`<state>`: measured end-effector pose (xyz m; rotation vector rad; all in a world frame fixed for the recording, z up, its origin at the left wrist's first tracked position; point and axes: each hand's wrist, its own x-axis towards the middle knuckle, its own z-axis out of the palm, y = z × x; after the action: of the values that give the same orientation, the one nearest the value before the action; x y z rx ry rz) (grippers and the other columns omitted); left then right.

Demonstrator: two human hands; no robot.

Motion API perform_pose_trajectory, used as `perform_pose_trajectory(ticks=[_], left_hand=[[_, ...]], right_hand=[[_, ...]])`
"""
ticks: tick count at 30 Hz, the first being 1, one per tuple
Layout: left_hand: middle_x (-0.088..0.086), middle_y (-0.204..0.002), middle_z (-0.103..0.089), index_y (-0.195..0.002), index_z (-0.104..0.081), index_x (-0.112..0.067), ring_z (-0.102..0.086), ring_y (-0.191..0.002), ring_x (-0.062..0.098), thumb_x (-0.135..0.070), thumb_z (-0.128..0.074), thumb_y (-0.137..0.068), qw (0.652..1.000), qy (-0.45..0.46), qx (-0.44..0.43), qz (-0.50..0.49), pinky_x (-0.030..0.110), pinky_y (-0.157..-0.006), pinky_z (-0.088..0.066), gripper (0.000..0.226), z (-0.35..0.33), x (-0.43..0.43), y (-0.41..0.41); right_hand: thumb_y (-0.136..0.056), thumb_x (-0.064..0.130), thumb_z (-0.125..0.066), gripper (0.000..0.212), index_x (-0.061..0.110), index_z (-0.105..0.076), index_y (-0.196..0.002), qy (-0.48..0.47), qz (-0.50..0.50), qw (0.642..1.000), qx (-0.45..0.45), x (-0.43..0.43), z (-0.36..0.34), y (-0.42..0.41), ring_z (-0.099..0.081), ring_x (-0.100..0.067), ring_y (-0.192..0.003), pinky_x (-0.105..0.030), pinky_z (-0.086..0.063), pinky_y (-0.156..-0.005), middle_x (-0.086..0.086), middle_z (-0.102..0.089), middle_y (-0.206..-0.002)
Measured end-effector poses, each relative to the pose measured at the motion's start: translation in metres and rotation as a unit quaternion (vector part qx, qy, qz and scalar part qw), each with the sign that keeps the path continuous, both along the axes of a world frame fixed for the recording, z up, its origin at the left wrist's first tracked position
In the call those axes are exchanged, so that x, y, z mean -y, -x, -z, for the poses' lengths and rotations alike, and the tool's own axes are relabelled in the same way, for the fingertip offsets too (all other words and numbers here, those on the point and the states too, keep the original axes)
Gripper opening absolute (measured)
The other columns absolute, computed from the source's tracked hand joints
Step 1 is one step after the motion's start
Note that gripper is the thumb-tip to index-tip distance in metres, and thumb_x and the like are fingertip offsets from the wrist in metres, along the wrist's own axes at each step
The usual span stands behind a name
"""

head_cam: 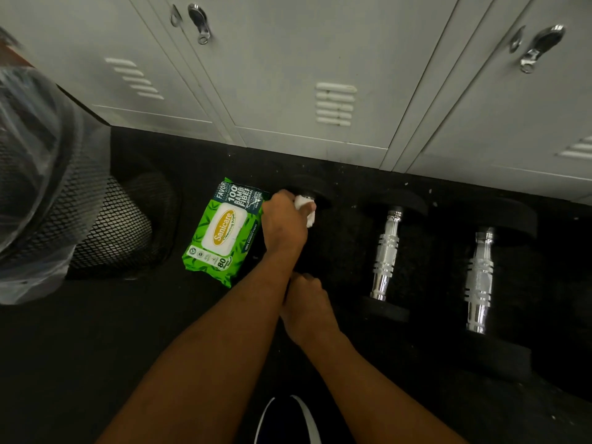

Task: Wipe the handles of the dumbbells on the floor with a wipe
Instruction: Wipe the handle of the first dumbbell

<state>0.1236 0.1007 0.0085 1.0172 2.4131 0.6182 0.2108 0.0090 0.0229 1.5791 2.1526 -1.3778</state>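
Note:
Three dumbbells with chrome handles and black heads lie side by side on the black floor. My left hand is closed around a white wipe at the far end of the left dumbbell's handle, just below its far head. Most of that handle is hidden under my hands. My right hand is closed on the near end of the same dumbbell, and the dark head under it is hard to make out. The middle dumbbell and the right dumbbell lie untouched.
A green pack of wipes lies on the floor just left of my left hand. A black mesh bin with a clear plastic liner stands at far left. Grey lockers run along the back. My dark shoe shows at the bottom.

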Motion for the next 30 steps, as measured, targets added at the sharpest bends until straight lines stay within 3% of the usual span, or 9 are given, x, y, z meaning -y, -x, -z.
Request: perform_pose_trajectory(ticks=[6,11,18,25,30], left_hand=[[0.016,-0.113,-0.062,-0.114,-0.062,-0.009,-0.057,-0.104,0.03,-0.045,-0.061,-0.091,0.994,0.076,-0.034,0.064,0.033,-0.075,-0.04,0.043,-0.003,0.009,0.001],[0.015,-0.104,-0.066,-0.108,-0.064,-0.01,-0.064,-0.092,0.03,-0.045,-0.066,-0.086,0.991,0.096,-0.03,0.088,0.038,-0.074,-0.05,0.041,-0.005,0.04,0.006],[0.011,-0.094,-0.07,-0.101,-0.069,-0.008,-0.062,-0.08,0.02,-0.044,-0.072,-0.082,0.983,0.154,-0.014,0.101,0.026,-0.063,-0.038,0.04,-0.007,0.08,0.015],[0.007,-0.088,-0.07,-0.096,-0.072,-0.012,-0.064,-0.083,0.022,-0.041,-0.074,-0.079,0.994,0.09,0.002,0.065,0.034,-0.071,-0.052,0.033,-0.007,0.07,0.009],[0.008,-0.084,-0.07,-0.091,-0.07,-0.009,-0.066,-0.075,0.023,-0.037,-0.078,-0.076,0.998,0.054,0.009,0.037,0.033,-0.065,-0.052,0.033,-0.009,0.036,0.004]], right_hand=[[-0.089,0.035,-0.06,0.035,0.007,-0.06,-0.11,0.012,0.05,0.998,-0.02,0.002,-0.003,0.001,-0.061,-0.026,-0.097,-0.04,-0.053,-0.085,-0.013,-0.06,-0.111],[-0.085,0.037,-0.065,0.04,0.008,-0.06,-0.113,0.02,0.064,0.997,-0.027,0.002,-0.003,0.0,-0.061,-0.027,-0.098,-0.042,-0.053,-0.086,-0.013,-0.06,-0.113],[-0.087,0.033,-0.063,0.043,0.008,-0.057,-0.121,-0.003,0.046,0.999,-0.028,0.001,-0.007,0.001,-0.062,-0.026,-0.094,-0.038,-0.054,-0.082,-0.013,-0.06,-0.112],[-0.09,0.029,-0.059,0.033,0.01,-0.059,-0.118,-0.007,0.055,0.998,-0.023,0.002,-0.008,0.004,-0.06,-0.024,-0.095,-0.033,-0.051,-0.078,-0.012,-0.059,-0.112],[-0.09,0.031,-0.058,0.032,0.011,-0.059,-0.115,-0.001,0.024,1.0,-0.003,0.001,-0.008,0.005,-0.056,-0.025,-0.105,-0.037,-0.051,-0.088,-0.012,-0.058,-0.116]])
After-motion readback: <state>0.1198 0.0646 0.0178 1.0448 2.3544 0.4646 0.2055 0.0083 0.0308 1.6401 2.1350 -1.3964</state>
